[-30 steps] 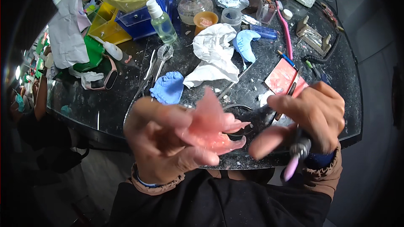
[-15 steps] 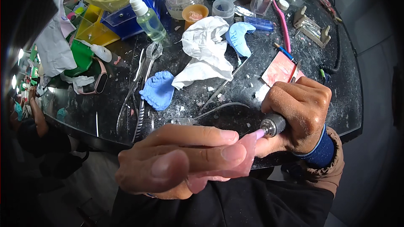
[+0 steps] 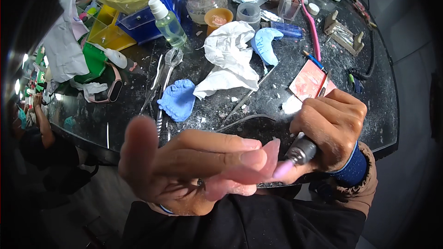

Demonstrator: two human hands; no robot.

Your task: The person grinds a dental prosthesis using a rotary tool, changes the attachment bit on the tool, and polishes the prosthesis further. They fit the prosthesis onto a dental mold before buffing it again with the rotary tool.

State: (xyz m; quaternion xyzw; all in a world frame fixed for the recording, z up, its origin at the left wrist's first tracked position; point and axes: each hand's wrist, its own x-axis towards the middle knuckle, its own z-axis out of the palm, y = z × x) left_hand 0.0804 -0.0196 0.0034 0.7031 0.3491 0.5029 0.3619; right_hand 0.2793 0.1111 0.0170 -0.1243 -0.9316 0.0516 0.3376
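My left hand (image 3: 184,163) grips a translucent pink denture base plate (image 3: 233,180) low over the table's near edge. Its fingers lie along the plate, while the blurred thumb stands raised away from it. In my right hand (image 3: 330,131) is a dark rotary handpiece (image 3: 302,150), fingers wrapped round it. A pink grinding tip (image 3: 283,169) points from the handpiece to the plate's right side. The tip is blurred, and I cannot tell whether it touches the plate. White dust coats the right hand's knuckles.
Beyond my hands lie a blue dental cast (image 3: 177,101), crumpled tissue (image 3: 228,60), metal hand tools (image 3: 168,67) and a pink wax-like sheet (image 3: 308,80). Farther back stand a spray bottle (image 3: 170,27), a glass burner (image 3: 205,2) and a blue bin (image 3: 138,25). Another person (image 3: 41,133) is at far left.
My left thumb has lifted up and to the left, off the plate. The plate has turned, its right edge now pointing up. The grinding tip has swung lower beside that edge.
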